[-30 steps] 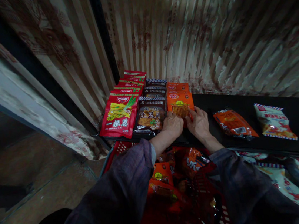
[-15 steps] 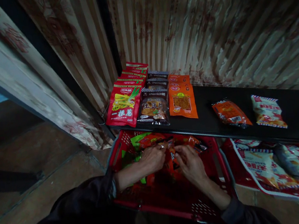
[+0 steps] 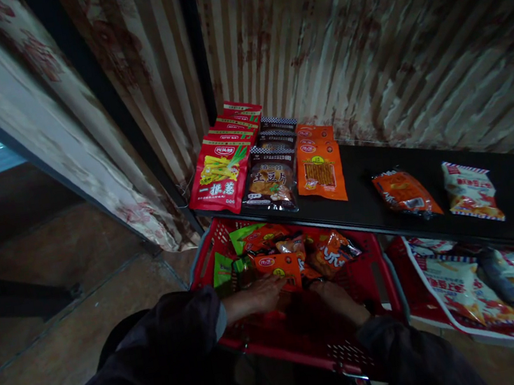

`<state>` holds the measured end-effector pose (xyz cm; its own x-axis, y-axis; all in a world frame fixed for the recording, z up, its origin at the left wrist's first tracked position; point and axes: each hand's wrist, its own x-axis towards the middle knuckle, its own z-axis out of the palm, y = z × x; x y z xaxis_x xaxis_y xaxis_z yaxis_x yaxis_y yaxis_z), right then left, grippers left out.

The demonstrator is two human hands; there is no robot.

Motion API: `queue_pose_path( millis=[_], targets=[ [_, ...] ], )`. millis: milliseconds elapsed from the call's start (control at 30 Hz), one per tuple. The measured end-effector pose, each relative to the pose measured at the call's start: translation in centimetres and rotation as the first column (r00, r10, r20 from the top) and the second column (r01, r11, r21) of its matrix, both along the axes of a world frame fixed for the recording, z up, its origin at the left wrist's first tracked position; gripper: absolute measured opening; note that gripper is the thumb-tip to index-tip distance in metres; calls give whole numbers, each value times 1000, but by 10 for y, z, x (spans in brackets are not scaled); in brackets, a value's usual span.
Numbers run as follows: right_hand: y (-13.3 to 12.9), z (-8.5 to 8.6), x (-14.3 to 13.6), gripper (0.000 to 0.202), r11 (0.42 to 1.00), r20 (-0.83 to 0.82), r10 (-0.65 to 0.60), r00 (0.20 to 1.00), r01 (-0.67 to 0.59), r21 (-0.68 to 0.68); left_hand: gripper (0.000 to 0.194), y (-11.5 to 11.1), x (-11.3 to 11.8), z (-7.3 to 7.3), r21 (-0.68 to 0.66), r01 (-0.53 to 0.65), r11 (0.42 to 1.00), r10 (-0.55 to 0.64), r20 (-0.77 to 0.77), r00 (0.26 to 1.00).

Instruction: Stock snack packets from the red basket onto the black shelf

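Both hands are inside a red basket (image 3: 380,277) below the shelf edge. My left hand (image 3: 265,293) lies over the lower part of an orange packet (image 3: 284,264); its fingertips are dim against it, and whether they grip it is unclear. Just right of that packet is my right hand (image 3: 333,297), its fingers low in shadow near the snack bags. Behind the hands lie an orange bag with dark ends (image 3: 332,253) and green-edged packets (image 3: 223,271).
On the black shelf (image 3: 360,203) stand rows of red packets (image 3: 220,175), dark packets (image 3: 272,180) and orange packets (image 3: 320,170). Farther right lie an orange bag (image 3: 406,194) and a white-red bag (image 3: 471,189). A second basket (image 3: 402,261) holds more bags.
Both hands have moved down and nearer to my body. The orange packet now shows flat by my left hand, and the bags behind are less covered. The view has shifted slightly.
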<state>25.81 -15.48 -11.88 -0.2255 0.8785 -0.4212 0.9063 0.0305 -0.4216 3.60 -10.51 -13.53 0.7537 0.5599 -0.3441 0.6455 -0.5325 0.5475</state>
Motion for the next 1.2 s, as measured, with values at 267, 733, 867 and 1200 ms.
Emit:
queue_pose_path(
  millis=[267,733,867,1200],
  targets=[
    [21,51,-11,23,967,-318,115,941,-34,251,23,12,1,27,12,-112,994,112,58,992],
    [22,60,19,49,754,-856,-487,175,578,-311,32,34,22,78,-837,-318,446,882,351,314],
    [10,53,-12,45,766,-831,-550,88,449,-460,40,29,28,96,-921,-199,334,937,301,178],
    [8,60,-12,39,769,-840,-539,59,441,-463,35,53,15,128,-855,-248,456,890,430,153]
  ],
)
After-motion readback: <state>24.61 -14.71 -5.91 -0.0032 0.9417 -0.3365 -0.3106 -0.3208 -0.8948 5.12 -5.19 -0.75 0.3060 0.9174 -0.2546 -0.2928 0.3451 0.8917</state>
